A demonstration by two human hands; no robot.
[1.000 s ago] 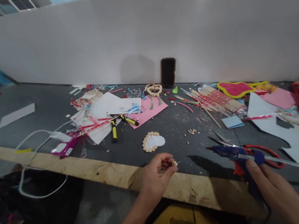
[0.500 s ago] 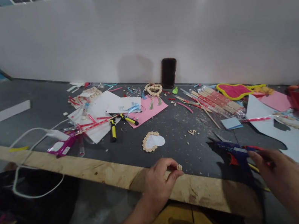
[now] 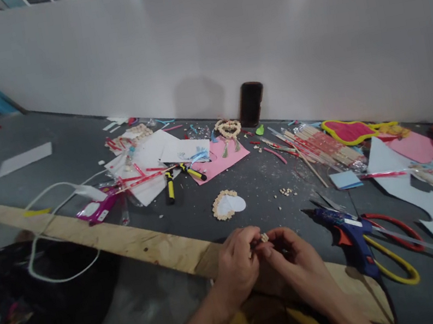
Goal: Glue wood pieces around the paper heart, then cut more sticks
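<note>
My left hand [image 3: 237, 264] and my right hand [image 3: 293, 260] meet over the wooden table edge [image 3: 138, 242]. Together their fingertips pinch a tiny pale bead-like piece [image 3: 264, 237]. A blue glue gun [image 3: 347, 234] lies on the dark table just right of my right hand, its nozzle pointing left. Beyond my hands rests a white heart-shaped card edged with pale beads [image 3: 227, 204]. A small heap of loose beads [image 3: 286, 192] lies to the right of the card.
Red-handled scissors [image 3: 393, 226] lie beside the glue gun. Yellow-handled pliers [image 3: 169, 185], white and pink paper [image 3: 219, 157], wooden sticks [image 3: 322, 147] and a dark phone [image 3: 250, 104] leaning on the white wall fill the table. A black bag [image 3: 36, 302] sits lower left.
My right hand let go of the glue gun and came left to join my left hand on the small bead piece. The glue gun now lies on the table.
</note>
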